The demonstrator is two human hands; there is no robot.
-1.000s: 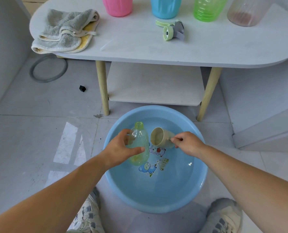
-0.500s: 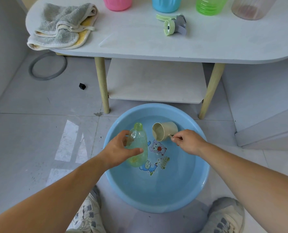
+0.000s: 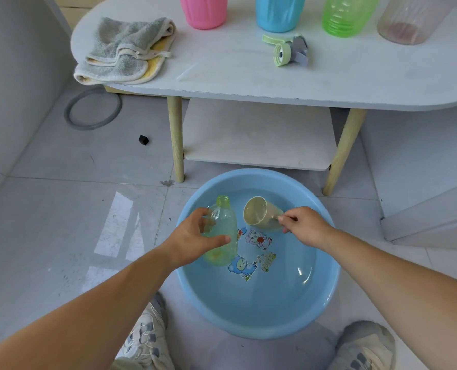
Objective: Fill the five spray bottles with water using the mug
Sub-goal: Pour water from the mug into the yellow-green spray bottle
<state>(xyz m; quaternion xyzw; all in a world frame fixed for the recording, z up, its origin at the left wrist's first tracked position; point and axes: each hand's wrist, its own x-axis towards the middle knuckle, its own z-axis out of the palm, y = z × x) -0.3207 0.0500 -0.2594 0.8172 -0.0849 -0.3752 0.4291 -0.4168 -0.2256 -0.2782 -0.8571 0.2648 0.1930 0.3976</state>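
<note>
Pale green and see-through, the spray bottle (image 3: 220,235) you hold is uncapped and looks close to empty, so judge this one as barely started. In the head view your left hand (image 3: 192,243) is wrapped around its body, neck pointing away from you, over the near-left part of the blue basin (image 3: 326,297) on the floor. Your right hand (image 3: 306,227) pinches the handle of the beige mug (image 3: 260,214), which lies tipped with its mouth turned toward the bottle's neck, just beside it but not over the opening. Whether water sits in the mug you cannot tell.

Up on the white table (image 3: 235,76) stand four more bottles, pink (image 3: 204,10), blue (image 3: 279,12), green (image 3: 348,14) and clear (image 3: 408,20), only their lower parts showing; their fill level cannot be read. A loose spray head (image 3: 288,50) lies beside them, still to be screwed back on.
</note>
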